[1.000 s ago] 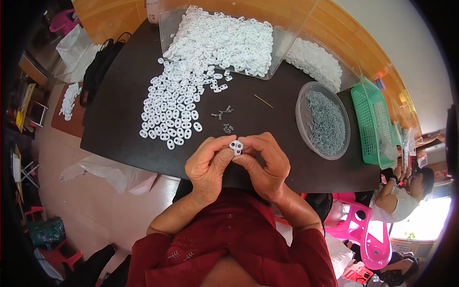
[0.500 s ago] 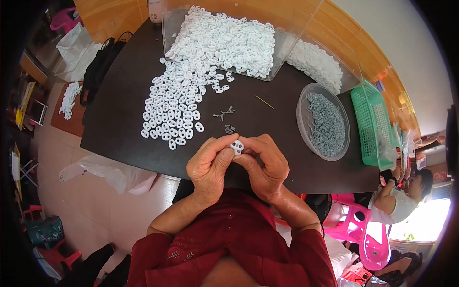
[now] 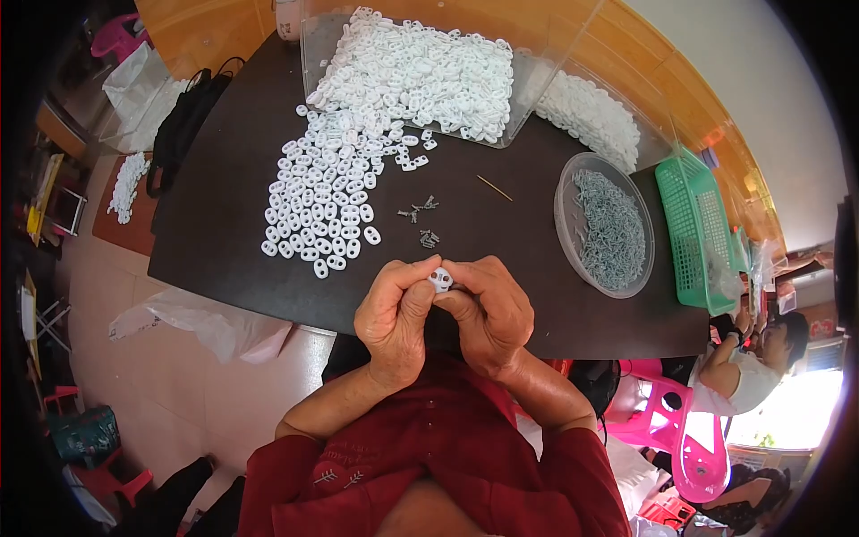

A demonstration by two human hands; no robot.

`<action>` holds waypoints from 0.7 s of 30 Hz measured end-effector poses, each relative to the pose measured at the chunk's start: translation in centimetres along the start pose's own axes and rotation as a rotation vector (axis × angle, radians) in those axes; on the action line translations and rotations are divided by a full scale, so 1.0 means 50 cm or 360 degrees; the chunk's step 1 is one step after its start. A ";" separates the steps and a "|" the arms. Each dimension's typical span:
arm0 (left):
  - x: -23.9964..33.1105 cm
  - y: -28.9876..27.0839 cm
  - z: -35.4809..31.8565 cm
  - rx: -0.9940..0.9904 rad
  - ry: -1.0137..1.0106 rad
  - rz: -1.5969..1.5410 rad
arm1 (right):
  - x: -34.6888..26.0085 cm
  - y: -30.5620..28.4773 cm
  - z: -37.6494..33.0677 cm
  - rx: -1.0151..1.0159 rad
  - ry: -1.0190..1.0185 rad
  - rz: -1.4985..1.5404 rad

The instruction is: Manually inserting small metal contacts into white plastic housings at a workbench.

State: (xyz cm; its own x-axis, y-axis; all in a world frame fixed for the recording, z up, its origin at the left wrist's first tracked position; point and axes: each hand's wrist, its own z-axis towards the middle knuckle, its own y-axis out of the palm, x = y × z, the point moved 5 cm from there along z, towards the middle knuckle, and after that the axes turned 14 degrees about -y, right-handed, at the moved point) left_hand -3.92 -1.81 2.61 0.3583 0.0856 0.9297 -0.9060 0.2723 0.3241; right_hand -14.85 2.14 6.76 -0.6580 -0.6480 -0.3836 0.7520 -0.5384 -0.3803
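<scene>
Between the fingertips of my left hand [image 3: 392, 324] and my right hand [image 3: 491, 315] is a small white plastic piece with holes [image 3: 440, 278], pinched from both sides above the table's near edge. My fingers hide its edges, and I cannot tell whether it is one piece or two put together. Just beyond my fingertips lie two little clusters of grey screws [image 3: 429, 239]. To their left, many white two-holed oval pieces [image 3: 322, 201] are spread over the dark table [image 3: 501, 242], thickening into a heap toward the back.
A clear bin [image 3: 512, 141] full of white pieces stands at the back, with more behind it. At right are a round tub [image 3: 560, 228] of screws and a green basket [image 3: 687, 224]. A thin yellowish stick [image 3: 494, 187] lies mid-table. Another person [image 3: 747, 371] is at far right.
The white piece has tilted slightly between my fingers, and its holes show at a different angle. My two hands have drawn a little closer together. The things on the table stay put.
</scene>
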 end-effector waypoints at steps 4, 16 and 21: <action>0.004 0.002 0.002 -0.0020 -0.0034 -0.0027 | 0.003 0.001 -0.003 0.0001 0.0023 0.0010; -0.001 -0.003 -0.006 0.0038 0.0156 0.0123 | -0.002 0.010 -0.006 -0.0036 -0.0017 0.0027; -0.005 0.002 -0.010 0.0086 0.0188 0.0099 | -0.006 0.009 -0.005 0.0003 -0.0159 -0.0030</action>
State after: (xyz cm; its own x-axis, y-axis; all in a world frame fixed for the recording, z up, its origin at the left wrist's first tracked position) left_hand -3.96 -1.31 2.31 0.3222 0.2140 0.9222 -0.9370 0.2111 0.2783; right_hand -14.31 2.23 6.51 -0.6646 -0.6884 -0.2905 0.7398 -0.5517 -0.3852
